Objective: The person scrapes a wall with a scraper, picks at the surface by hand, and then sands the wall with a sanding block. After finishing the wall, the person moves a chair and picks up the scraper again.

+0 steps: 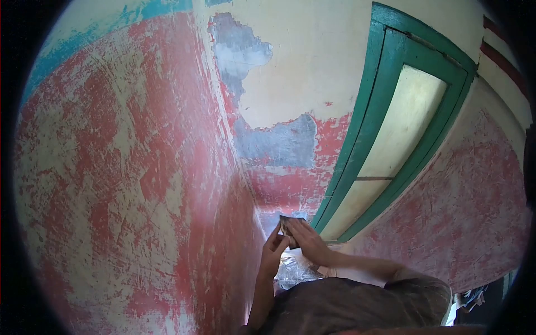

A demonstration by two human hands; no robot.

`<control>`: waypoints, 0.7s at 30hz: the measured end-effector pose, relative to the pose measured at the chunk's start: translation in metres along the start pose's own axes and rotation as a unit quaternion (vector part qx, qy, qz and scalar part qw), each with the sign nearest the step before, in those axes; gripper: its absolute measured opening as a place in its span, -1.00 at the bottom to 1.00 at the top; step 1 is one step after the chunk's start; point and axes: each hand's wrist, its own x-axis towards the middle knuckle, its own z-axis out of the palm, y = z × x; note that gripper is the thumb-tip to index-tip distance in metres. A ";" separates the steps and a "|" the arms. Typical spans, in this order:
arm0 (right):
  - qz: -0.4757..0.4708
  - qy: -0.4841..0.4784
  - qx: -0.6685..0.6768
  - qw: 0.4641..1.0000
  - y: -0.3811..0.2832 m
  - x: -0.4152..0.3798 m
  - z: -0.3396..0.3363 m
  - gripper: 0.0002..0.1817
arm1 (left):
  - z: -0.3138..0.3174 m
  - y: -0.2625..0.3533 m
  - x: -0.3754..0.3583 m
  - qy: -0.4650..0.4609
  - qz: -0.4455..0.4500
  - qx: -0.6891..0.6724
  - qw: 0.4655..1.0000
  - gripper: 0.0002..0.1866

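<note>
Both hands are together at the lower middle, in front of the wall corner. A small dark, flat piece [292, 245] with a brownish face is between them; what it is cannot be made out. My left hand [273, 245] pinches its left side with thumb and fingers. My right hand [309, 243] lies over its right side, fingers extended and close together, pressed on it. Behind the hands, the far wall [282, 187] shows worn red paint and grey patches.
On the left stands a scraped red and cream wall [128, 184]. A green-framed door or window [365, 128] with pale panels is on the right. Shiny crumpled material [296, 269] lies below the hands. Dark items [474, 298] hang at lower right.
</note>
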 end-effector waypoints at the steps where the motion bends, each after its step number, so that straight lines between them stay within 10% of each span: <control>1: 0.008 -0.015 0.008 1.000 -0.002 0.012 -0.022 -0.30 | -0.001 0.005 -0.001 -0.002 -0.002 0.001 1.000 -0.36; 5: -0.226 0.088 -0.205 0.948 -0.007 0.085 -0.143 -0.41 | -0.002 0.047 -0.013 0.003 0.027 -0.003 1.000 -0.50; 10: -0.350 0.249 -0.487 0.760 -0.008 0.197 -0.282 -0.43 | -0.005 0.068 -0.019 0.017 0.052 0.180 0.982 -0.62; 15: -0.303 0.185 -0.512 0.782 0.002 0.277 -0.334 -0.38 | 0.017 0.100 -0.031 0.072 0.112 0.311 0.941 -0.60; 21: -0.279 0.125 -0.540 0.784 0.026 0.289 -0.313 -0.39 | 0.024 0.114 -0.028 0.123 0.397 0.487 0.769 -0.69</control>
